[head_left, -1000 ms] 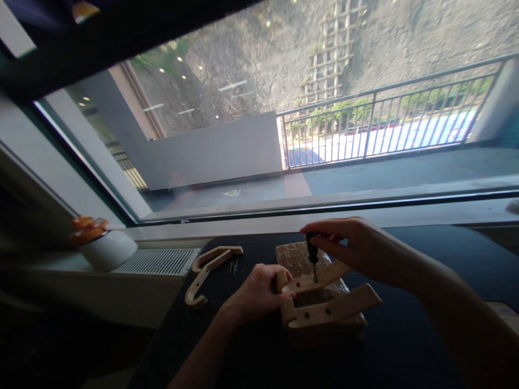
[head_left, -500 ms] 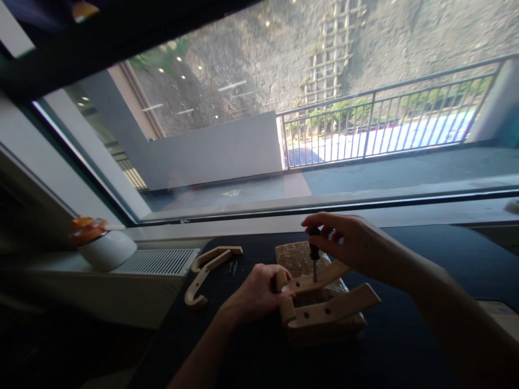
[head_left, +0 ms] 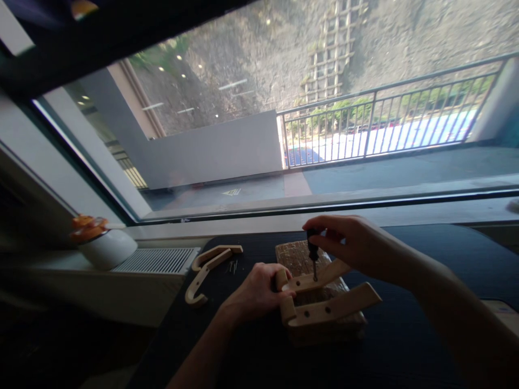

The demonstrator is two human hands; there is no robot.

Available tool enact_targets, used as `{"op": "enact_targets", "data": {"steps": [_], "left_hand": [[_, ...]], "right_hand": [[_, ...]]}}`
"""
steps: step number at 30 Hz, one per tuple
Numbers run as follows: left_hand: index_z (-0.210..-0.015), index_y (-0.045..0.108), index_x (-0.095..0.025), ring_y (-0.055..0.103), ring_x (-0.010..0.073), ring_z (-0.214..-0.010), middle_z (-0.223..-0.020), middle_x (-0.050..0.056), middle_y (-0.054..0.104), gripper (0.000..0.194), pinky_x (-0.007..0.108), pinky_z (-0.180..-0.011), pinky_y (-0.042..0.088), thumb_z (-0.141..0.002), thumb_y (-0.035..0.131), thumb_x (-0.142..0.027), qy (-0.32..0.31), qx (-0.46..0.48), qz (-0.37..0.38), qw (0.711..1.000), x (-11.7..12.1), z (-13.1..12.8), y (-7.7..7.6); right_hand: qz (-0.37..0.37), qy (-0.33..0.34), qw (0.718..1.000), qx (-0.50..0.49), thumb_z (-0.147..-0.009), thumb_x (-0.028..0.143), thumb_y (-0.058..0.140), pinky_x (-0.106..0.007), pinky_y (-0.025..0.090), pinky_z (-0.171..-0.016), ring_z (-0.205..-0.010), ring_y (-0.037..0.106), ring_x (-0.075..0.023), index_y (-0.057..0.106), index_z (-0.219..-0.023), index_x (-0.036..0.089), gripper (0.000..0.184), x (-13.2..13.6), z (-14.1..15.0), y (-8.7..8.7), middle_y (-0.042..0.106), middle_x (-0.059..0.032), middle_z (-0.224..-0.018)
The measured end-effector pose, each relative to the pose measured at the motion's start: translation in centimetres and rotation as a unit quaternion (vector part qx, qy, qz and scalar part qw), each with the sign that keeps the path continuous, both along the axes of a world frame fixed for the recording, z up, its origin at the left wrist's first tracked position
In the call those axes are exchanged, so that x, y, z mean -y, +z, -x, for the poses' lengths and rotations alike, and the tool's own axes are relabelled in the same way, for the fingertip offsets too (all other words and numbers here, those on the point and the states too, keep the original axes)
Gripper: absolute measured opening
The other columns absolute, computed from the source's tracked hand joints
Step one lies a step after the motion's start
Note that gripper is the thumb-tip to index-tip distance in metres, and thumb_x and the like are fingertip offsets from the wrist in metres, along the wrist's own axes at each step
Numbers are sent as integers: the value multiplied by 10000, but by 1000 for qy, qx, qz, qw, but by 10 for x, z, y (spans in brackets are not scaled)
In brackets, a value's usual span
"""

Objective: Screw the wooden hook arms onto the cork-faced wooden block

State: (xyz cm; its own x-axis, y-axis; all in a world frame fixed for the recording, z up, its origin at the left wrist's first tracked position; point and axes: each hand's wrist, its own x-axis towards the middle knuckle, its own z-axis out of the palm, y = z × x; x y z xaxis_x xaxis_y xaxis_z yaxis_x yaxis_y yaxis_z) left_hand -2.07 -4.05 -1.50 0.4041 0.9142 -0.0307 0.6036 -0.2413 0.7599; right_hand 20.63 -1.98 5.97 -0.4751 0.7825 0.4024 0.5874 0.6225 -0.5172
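Observation:
My right hand (head_left: 340, 237) is closed around the black handle of a screwdriver (head_left: 313, 249). The tool stands nearly upright, its tip at a hole in the farther wooden hook (head_left: 305, 283). With my left hand (head_left: 263, 286) I grip the curved end of that hook, fingers wrapped round it. A second wooden hook (head_left: 332, 312) with two dark holes lies nearer to me, alongside the first. Both hooks rest on a brown block (head_left: 294, 253) that looks wrapped in clear plastic. Whether a screw sits under the tip is too small to tell.
Two more wooden hooks (head_left: 198, 280) lie at the left of the dark table (head_left: 251, 246), with several screws (head_left: 232, 266) beside them. A white pot with an orange top (head_left: 107, 249) stands on the sill by a vent grille (head_left: 158, 260). A window rises behind the table.
The screwdriver's handle has tilted slightly to the left, and the fingers of my right hand have shifted a little on it. My left hand and the hooks stay in place.

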Motion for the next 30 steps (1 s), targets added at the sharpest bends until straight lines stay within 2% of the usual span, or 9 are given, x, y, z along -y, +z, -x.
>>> {"op": "enact_targets", "data": {"steps": [6,14,21,27,30], "left_hand": [[-846,655,-126,507,120,-672,-732,0,595,206,207,-604,395,-707,649,-278,1,-1,-2,1000,0,-1,1],[-847,658,-128,508,118,-672,-732,0,604,201,205,-609,397,-700,651,-265,-9,-5,-13,1000,-2,1,0],[-848,651,-130,482,104,-644,-718,-12,588,202,194,-572,380,-705,652,-273,-8,-2,-3,1000,-3,1,-5],[-849,649,-139,490,104,-651,-721,-14,591,184,192,-587,391,-713,650,-263,-13,1,-9,1000,-4,2,-5],[-850,649,-142,497,105,-658,-728,-14,594,181,193,-600,399,-717,651,-265,-13,4,-12,1000,-3,2,-6]], "right_hand": [[1,-27,1000,-6,-842,383,545,-233,428,-531,-595,592,-129,627,-952,219,214,0,2,-2,667,4,-708],[47,25,998,-27,-856,324,499,-222,420,-523,-585,574,-122,615,-1096,228,284,2,3,-1,657,6,-698],[60,19,997,-35,-844,283,509,-227,428,-547,-595,574,-123,611,-1058,206,249,0,5,-4,649,3,-703],[65,28,997,-34,-878,304,480,-230,411,-509,-560,564,-121,599,-1166,227,321,-2,3,-7,628,10,-668],[54,28,998,-25,-880,308,478,-229,397,-500,-556,548,-116,618,-1156,229,319,-2,2,-7,638,5,-691]]}}
